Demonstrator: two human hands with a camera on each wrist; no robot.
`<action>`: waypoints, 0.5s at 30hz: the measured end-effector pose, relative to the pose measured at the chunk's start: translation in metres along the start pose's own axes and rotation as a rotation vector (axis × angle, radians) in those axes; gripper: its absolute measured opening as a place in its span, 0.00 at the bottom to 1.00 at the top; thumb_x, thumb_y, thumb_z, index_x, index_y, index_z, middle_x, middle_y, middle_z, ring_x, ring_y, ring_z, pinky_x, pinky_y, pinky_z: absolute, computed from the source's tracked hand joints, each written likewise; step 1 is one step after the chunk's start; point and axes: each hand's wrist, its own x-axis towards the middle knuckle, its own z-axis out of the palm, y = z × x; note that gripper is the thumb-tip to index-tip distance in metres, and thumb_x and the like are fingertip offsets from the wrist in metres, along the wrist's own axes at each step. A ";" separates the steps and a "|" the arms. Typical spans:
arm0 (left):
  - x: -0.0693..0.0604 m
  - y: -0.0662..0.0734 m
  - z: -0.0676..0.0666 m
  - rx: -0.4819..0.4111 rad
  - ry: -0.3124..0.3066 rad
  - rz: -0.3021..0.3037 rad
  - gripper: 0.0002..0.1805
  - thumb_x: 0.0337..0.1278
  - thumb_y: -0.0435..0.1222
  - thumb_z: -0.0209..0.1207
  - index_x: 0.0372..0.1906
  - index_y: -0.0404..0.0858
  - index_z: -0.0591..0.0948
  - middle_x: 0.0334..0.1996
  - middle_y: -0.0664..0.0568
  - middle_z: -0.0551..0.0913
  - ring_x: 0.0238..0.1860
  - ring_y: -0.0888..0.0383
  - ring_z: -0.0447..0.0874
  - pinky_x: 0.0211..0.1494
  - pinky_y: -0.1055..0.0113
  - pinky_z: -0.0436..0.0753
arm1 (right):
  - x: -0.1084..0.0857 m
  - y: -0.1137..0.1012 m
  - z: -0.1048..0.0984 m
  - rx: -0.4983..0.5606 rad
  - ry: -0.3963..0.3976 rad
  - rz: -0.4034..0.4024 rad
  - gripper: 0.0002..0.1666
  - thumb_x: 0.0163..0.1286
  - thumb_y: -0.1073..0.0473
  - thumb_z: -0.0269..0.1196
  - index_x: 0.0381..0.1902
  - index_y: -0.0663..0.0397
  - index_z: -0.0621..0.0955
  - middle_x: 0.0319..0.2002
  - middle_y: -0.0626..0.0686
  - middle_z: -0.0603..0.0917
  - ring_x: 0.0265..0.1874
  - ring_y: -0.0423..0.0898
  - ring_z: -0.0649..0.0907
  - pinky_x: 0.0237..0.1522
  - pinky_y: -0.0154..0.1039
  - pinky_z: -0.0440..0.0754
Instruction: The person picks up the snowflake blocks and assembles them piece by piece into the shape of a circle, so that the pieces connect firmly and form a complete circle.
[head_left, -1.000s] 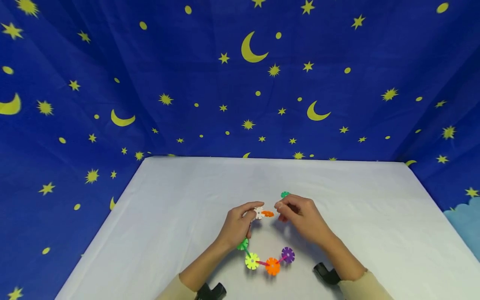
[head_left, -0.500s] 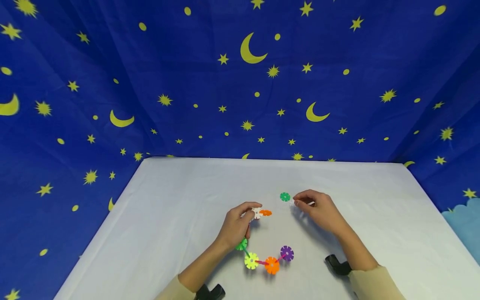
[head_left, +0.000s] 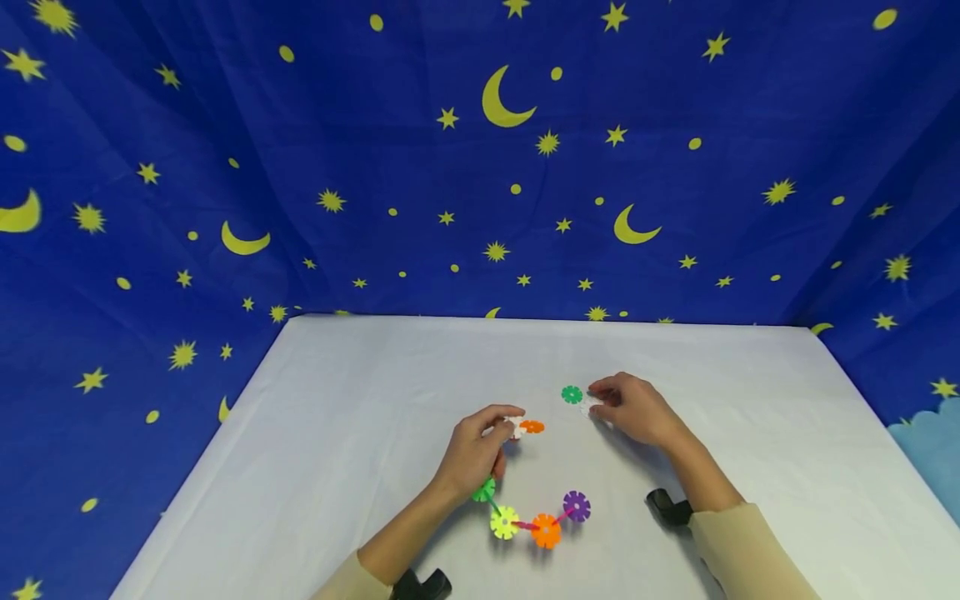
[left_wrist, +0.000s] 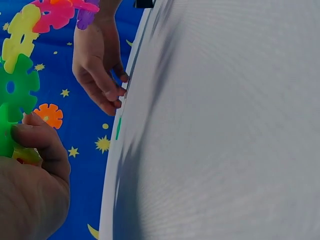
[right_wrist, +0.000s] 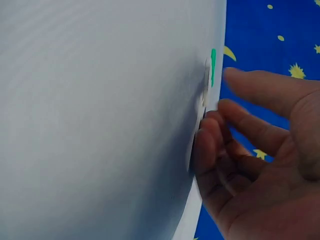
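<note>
My left hand (head_left: pixel 472 454) holds a chain of notched plastic discs, pinching it near a white disc (head_left: pixel 516 428) with an orange disc (head_left: pixel 533 427) at its end. From under the hand the chain runs on through a green disc (left_wrist: pixel 19 85), a yellow disc (head_left: pixel 505 522), another orange disc (head_left: pixel 546 532) and a purple disc (head_left: pixel 577 506), with pink discs between some. My right hand (head_left: pixel 633 408) is low over the table, thumb and forefinger apart, its fingertips at a loose white disc (head_left: pixel 588 407). A loose green disc (head_left: pixel 572 394) lies beside that.
The white-covered table (head_left: pixel 390 375) is backed by a blue cloth (head_left: pixel 420 167) with yellow stars and moons. Black wrist devices show under each forearm, one on the left (head_left: pixel 422 586) and one on the right (head_left: pixel 667 508).
My right hand has moved right and away from the chain's orange end, down to the table beside the loose green disc, and its fingers have spread. The left hand stays nearly still with the chain.
</note>
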 end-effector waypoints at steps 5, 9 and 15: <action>0.000 0.001 0.000 -0.003 0.005 -0.002 0.14 0.69 0.30 0.49 0.53 0.38 0.80 0.36 0.34 0.78 0.10 0.61 0.67 0.13 0.74 0.66 | 0.003 0.002 0.001 -0.056 -0.029 0.008 0.14 0.58 0.63 0.69 0.43 0.58 0.84 0.35 0.51 0.79 0.34 0.46 0.75 0.38 0.45 0.75; 0.002 -0.003 0.000 -0.003 0.007 -0.004 0.14 0.69 0.30 0.49 0.52 0.37 0.80 0.36 0.33 0.78 0.10 0.60 0.67 0.12 0.74 0.66 | 0.002 0.002 0.001 -0.048 -0.023 0.021 0.12 0.57 0.63 0.70 0.38 0.56 0.80 0.31 0.49 0.76 0.31 0.46 0.74 0.35 0.43 0.73; 0.010 -0.026 0.002 -0.001 0.016 -0.016 0.13 0.70 0.34 0.51 0.53 0.40 0.80 0.36 0.38 0.78 0.10 0.59 0.68 0.12 0.73 0.67 | -0.005 0.001 0.002 0.066 -0.016 -0.007 0.10 0.60 0.64 0.67 0.38 0.56 0.77 0.28 0.48 0.77 0.28 0.45 0.75 0.31 0.40 0.75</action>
